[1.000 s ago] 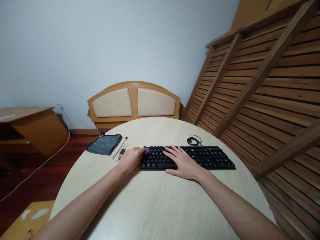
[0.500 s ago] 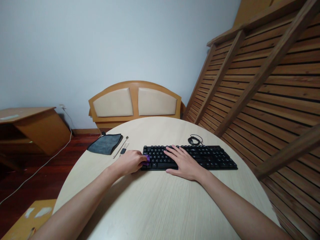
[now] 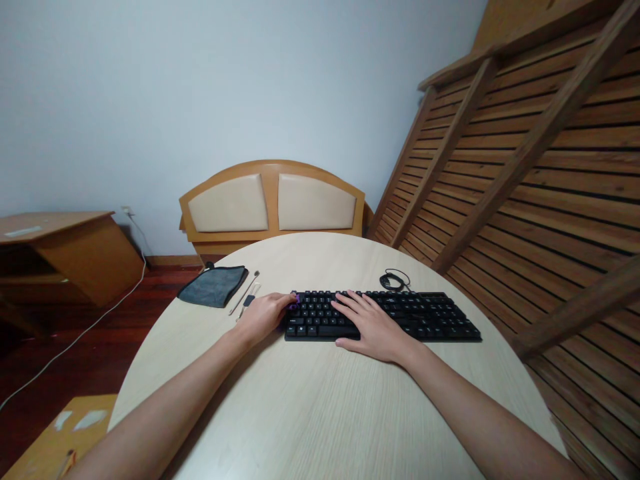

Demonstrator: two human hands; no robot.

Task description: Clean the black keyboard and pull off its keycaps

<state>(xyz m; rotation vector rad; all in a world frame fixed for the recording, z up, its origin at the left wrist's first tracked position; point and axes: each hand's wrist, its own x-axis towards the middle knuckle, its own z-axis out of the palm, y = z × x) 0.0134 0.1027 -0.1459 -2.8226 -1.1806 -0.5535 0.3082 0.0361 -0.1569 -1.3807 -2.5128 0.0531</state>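
A black keyboard [image 3: 425, 315] lies on the round pale table [image 3: 320, 400] in front of me. My left hand [image 3: 264, 313] is closed around a small purple, soft-looking lump [image 3: 296, 301] at the keyboard's upper left corner. Most of that lump is hidden by the fingers, so its exact kind is unclear. Flat on the middle keys rests my right hand [image 3: 373, 328], its fingers spread and nothing in them. Just left of my left hand lie a wire tool with a dark handle [image 3: 249, 300] and a thin metal stick [image 3: 245, 293] with a rounded end.
A folded grey cloth [image 3: 214, 287] with dark edging lies at the table's left. Behind the keyboard sits its coiled black cable [image 3: 394, 280]. A padded headboard [image 3: 273, 200] stands beyond the table, and slatted wooden panels [image 3: 530, 180] lean at the right.
My left hand has moved the purple lump away from me, from the keyboard's lower left keys to its upper left corner. My right hand stays on the keys. The view has shifted slightly.
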